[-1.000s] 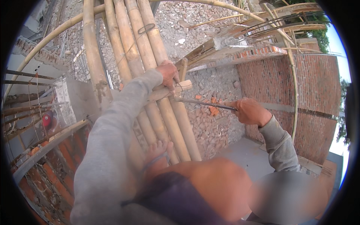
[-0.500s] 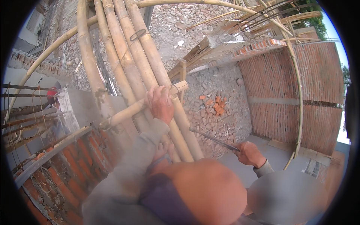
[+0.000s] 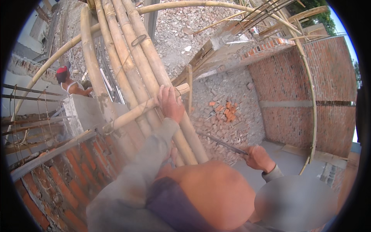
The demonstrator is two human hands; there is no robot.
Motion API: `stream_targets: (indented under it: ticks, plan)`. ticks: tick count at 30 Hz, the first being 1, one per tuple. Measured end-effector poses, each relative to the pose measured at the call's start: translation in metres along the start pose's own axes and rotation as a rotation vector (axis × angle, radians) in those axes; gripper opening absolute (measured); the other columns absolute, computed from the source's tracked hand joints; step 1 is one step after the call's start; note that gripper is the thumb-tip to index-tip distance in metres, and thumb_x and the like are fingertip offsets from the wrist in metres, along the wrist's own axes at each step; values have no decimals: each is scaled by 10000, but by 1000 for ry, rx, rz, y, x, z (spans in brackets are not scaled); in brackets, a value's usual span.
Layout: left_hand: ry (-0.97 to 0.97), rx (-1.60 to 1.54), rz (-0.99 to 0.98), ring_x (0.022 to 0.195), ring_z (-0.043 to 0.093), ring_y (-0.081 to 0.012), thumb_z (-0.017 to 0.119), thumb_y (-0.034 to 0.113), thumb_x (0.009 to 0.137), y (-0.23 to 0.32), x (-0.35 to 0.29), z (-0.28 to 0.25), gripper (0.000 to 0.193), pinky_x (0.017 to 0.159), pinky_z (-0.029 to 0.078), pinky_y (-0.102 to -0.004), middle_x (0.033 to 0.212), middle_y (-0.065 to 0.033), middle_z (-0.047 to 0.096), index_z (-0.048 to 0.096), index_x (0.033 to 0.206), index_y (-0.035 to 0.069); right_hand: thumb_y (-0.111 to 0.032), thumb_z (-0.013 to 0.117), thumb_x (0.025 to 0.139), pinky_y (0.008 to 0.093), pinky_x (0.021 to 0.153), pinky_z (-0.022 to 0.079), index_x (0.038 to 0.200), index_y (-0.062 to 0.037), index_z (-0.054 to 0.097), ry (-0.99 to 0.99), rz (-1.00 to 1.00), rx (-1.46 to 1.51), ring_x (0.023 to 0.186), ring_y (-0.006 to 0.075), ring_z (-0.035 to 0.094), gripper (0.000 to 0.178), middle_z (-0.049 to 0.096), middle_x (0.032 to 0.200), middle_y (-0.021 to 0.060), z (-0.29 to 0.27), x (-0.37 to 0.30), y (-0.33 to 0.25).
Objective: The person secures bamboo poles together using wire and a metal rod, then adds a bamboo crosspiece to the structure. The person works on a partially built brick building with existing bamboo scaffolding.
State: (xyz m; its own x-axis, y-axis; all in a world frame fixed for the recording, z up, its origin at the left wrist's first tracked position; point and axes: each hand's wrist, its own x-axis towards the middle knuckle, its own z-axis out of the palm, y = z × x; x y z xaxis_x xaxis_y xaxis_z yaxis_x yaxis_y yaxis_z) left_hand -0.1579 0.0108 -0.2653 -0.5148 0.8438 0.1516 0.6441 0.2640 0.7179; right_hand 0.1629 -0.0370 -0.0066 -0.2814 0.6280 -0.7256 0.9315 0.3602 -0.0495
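Observation:
My left hand (image 3: 171, 103) is closed around a short bamboo crosspiece (image 3: 133, 113) where it meets a bundle of long bamboo poles (image 3: 127, 58) leaning up and away from me. My grey sleeve runs up to it from the lower edge. My right hand (image 3: 258, 157) is lower and to the right, shut on the end of a thin dark metal rod (image 3: 222, 142) that points up-left toward the poles. The rod's tip stops just short of the bundle. An orange rounded shape (image 3: 216, 197) fills the bottom middle and hides what lies under my arms.
A red brick wall (image 3: 62, 181) stands at lower left, with a grey concrete block (image 3: 83, 112) and steel bars (image 3: 27, 91) above it. A person in a red cap (image 3: 66, 81) is behind that block. Rubble and loose bricks (image 3: 226, 110) lie far below; another brick wall (image 3: 309, 89) rises on the right.
My right hand has dropped with the rod from the height of the crosspiece to well below it. My left hand has stayed on the crosspiece. The view has tilted down.

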Motion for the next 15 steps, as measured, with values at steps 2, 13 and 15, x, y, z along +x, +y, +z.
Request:
stream_targets:
  ticks: [2, 13, 15]
  plan:
    - [-21, -2, 49, 1490, 457, -376, 832, 106, 863, -8, 13, -1, 358, 1271, 246, -589, 1378, -65, 623, 731, 1207, 93, -242, 694, 1013, 543, 806, 579, 1374, -209, 768, -14, 12, 11, 874, 457, 729, 370, 746, 905, 241, 3, -1, 4]
    - [-527, 52, 531, 1440, 481, -259, 774, 167, 856, -56, 92, -11, 89, 1262, 235, -606, 1258, 32, 649, 769, 944, 151, -269, 717, 1025, 530, 781, 567, 1393, -171, 755, -31, -77, 214, 840, 462, 713, 383, 721, 878, 270, -2, 0, 17]
    - [-680, 56, 554, 1437, 478, -271, 794, 184, 848, -56, 111, -11, 155, 1264, 255, -572, 1274, 19, 646, 765, 998, 156, -252, 711, 1033, 530, 770, 564, 1388, -142, 750, -72, -45, 285, 804, 457, 698, 374, 710, 850, 266, -17, 0, 13]
